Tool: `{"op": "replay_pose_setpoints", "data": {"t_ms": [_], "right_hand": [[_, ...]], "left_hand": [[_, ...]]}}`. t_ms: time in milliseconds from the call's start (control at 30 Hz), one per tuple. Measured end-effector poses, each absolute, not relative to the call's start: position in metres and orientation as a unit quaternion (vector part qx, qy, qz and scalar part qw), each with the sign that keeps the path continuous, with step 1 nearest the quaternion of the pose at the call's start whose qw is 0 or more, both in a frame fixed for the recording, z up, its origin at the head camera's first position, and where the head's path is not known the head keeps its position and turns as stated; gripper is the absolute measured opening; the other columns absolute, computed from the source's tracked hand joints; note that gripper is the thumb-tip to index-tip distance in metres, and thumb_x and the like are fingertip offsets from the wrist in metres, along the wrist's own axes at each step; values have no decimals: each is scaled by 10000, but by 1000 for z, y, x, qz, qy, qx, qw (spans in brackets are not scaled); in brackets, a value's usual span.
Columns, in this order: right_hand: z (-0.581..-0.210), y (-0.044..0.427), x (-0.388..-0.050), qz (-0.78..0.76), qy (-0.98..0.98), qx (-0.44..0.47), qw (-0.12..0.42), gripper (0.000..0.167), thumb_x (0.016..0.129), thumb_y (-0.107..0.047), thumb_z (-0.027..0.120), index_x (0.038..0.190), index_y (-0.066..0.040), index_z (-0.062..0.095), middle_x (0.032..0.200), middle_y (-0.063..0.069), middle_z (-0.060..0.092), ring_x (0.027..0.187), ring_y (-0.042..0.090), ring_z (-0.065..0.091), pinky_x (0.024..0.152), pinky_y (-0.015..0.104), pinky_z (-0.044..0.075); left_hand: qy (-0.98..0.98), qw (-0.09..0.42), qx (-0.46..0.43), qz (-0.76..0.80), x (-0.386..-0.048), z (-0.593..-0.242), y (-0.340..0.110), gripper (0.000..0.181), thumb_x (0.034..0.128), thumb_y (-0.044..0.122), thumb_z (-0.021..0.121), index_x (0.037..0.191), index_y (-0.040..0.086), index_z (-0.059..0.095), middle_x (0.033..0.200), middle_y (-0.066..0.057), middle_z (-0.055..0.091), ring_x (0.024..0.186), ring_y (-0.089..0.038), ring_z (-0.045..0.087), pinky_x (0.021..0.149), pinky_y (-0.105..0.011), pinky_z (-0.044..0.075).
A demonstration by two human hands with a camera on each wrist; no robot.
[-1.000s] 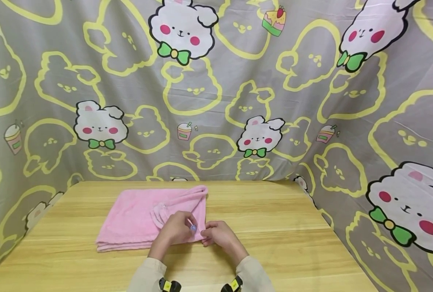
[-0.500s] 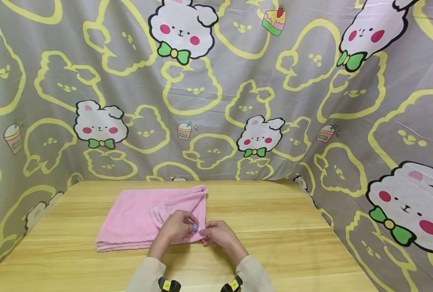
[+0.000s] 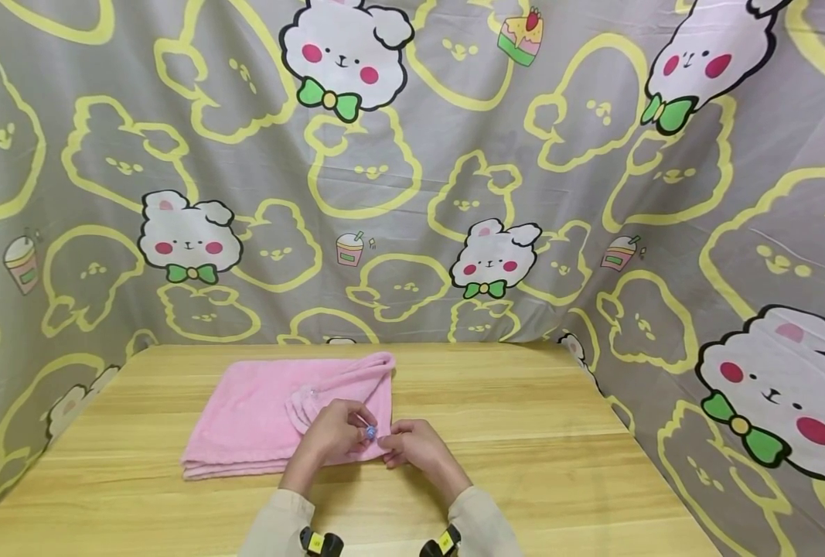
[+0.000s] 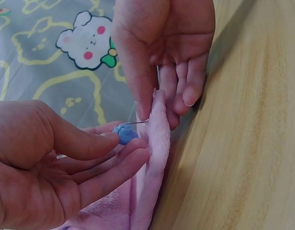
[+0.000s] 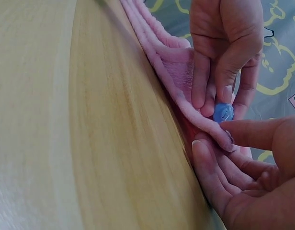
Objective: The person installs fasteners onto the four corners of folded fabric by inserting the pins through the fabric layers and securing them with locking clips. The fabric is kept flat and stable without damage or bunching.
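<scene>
A pink fleecy towel (image 3: pixel 252 406) lies folded in layers on the wooden table, its upper right corner turned over. My left hand (image 3: pixel 338 430) pinches a blue-headed pin (image 4: pixel 126 134) between thumb and fingers. In the left wrist view, the pin's thin metal shaft meets the towel's edge; how deep it goes is hidden. My right hand (image 3: pixel 415 447) grips the towel's near right corner between thumb and fingers. The right wrist view shows the pin's blue head (image 5: pixel 223 112) close beside those right fingertips (image 5: pixel 236 132).
The pale wooden table (image 3: pixel 523 441) extends to both sides of the towel. Behind it and at the sides hangs a grey curtain (image 3: pixel 398 178) with cartoon rabbits. A whitish gathered patch (image 3: pixel 308 398) shows on the towel.
Since a second ago, the pin's blue head has shifted slightly right and up in the left hand, showing more clearly. The right hand keeps its hold, and the towel lies as before.
</scene>
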State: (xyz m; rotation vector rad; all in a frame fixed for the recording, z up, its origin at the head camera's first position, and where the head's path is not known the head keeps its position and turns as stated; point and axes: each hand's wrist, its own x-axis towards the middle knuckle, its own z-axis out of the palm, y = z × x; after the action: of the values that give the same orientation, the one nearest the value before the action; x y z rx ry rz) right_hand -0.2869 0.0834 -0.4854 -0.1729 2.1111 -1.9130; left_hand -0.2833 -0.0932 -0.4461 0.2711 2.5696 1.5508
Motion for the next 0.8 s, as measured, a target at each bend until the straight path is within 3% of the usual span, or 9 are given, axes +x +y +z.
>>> {"op": "replay_pose_setpoints", "data": {"t_ms": [800], "right_hand": [[-486, 83, -288, -656, 739, -64, 138, 138, 878, -62, 696, 910, 61, 642, 693, 55, 669, 591, 125, 630, 613, 304, 589]], "left_hand": [[851, 59, 88, 515, -284, -446, -93, 179, 837, -142, 611, 956, -34, 690, 828, -121, 709, 658, -177, 682, 638, -348, 596]]}}
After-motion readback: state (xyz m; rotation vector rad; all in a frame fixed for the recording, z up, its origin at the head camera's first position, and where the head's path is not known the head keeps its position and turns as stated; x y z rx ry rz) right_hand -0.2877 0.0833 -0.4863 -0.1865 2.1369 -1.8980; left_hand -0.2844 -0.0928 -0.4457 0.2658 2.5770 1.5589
